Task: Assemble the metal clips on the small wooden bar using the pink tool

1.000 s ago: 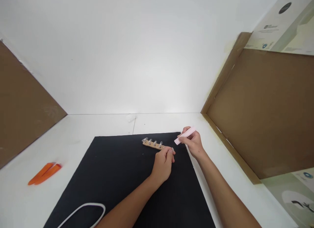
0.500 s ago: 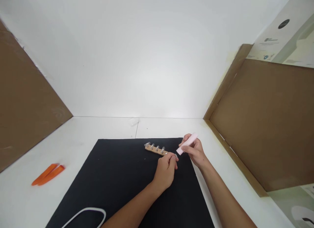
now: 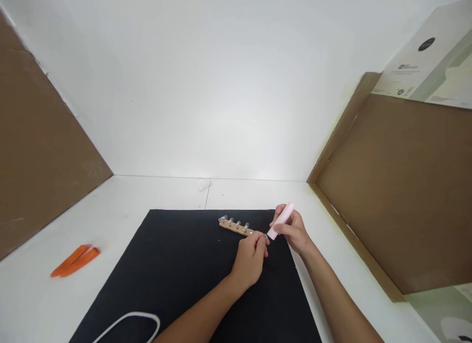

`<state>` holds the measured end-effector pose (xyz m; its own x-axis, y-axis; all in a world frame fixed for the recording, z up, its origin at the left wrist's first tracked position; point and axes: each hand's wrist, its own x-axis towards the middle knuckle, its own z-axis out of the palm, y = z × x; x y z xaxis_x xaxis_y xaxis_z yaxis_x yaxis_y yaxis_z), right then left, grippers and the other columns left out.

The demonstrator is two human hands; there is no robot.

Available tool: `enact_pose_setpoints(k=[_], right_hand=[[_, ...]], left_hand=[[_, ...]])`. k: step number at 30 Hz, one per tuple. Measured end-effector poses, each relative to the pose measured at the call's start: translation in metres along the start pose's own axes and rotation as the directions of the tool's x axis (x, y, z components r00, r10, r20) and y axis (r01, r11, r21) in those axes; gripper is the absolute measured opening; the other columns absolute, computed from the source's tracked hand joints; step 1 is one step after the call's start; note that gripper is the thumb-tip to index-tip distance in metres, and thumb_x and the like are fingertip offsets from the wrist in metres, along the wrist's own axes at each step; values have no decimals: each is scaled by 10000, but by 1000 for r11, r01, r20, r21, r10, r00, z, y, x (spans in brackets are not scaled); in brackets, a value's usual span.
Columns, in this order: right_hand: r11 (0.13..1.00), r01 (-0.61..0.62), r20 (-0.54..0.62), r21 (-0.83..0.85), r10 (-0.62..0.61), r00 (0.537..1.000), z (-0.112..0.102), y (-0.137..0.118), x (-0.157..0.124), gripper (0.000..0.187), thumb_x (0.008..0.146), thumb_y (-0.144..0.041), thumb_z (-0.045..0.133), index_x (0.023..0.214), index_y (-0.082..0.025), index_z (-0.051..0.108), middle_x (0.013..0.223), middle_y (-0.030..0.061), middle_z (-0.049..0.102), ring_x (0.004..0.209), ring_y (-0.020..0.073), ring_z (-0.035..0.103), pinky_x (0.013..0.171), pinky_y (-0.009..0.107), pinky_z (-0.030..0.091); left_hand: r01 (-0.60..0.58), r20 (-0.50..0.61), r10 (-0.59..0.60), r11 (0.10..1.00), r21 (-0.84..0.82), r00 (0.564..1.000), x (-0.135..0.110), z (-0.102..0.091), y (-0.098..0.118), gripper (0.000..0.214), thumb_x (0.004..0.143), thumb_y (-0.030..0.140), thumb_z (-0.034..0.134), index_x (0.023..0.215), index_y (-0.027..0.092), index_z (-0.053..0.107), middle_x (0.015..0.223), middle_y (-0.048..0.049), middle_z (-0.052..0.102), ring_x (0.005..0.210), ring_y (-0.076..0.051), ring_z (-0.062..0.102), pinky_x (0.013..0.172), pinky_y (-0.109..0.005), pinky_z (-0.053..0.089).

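A person is working at a peg-lined wooden strip (image 3: 236, 228) on a black mat (image 3: 184, 284)

The left hand (image 3: 250, 262) is closing around the strip's right end, while the right hand (image 3: 294, 231) is pinching a pink plastic stick (image 3: 281, 221), its lower tip just beside the left fingertips (image 3: 262, 238).

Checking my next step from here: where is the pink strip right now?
In the head view, the pink strip is pinched in the right hand, its lower end close to the left hand at the wooden bar's end.
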<state>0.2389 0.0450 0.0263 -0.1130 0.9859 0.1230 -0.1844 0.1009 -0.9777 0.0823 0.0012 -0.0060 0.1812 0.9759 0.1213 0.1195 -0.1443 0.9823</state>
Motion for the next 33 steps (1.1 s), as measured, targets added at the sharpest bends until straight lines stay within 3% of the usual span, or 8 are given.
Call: enact_pose_setpoints(k=[4, 11, 19, 28, 33], right_hand=[[1000, 12, 11, 22, -12, 1000, 3, 1, 0, 416, 559, -154, 747, 922, -213, 553, 643, -13, 693, 458, 126, 526, 453, 242, 385], [994, 110, -178, -18, -111, 978, -1, 9, 6, 456, 607, -188, 781, 990, -215, 533, 682, -9, 691, 535, 149, 583, 507, 266, 443], [997, 72, -45, 33, -70, 996, -1, 11, 2, 459, 618, -213, 806, 990, -211, 538, 678, -2, 691, 549, 148, 583, 518, 259, 439], [993, 108, -229, -36, -114, 967, 1, 10, 7, 459, 611, -284, 830, 951, -198, 534, 715, 31, 722, 600, 172, 628, 563, 269, 480], [993, 106, -175, -43, -112, 978, 2, 8, 5, 412, 601, -235, 806, 908, -200, 533, 699, 18, 717, 599, 165, 625, 588, 276, 493]], left_hand=[[3, 4, -3, 1000, 9, 1000, 0, 0, -1, 297, 929, 338, 402, 763, 194, 602, 582, 18, 562, 576, -151, 523, 587, -258, 371], [13, 8, -13, 1000, 8, 1000, 0, 0, -5, 297, 937, 326, 391, 775, 193, 601, 586, 17, 568, 586, -150, 528, 606, -265, 384], [16, 8, -16, 1000, -9, 1000, 1, 2, -6, 325, 947, 349, 369, 788, 187, 601, 593, 5, 573, 589, -156, 534, 597, -272, 386], [14, 19, -14, 1000, 15, 1000, 1, 2, -4, 330, 949, 344, 358, 831, 171, 612, 610, -3, 589, 611, -160, 555, 626, -277, 401], [4, 22, -4, 1000, 8, 1000, 2, 1, -4, 336, 952, 355, 352, 849, 168, 612, 628, -4, 591, 617, -159, 549, 623, -272, 398]])
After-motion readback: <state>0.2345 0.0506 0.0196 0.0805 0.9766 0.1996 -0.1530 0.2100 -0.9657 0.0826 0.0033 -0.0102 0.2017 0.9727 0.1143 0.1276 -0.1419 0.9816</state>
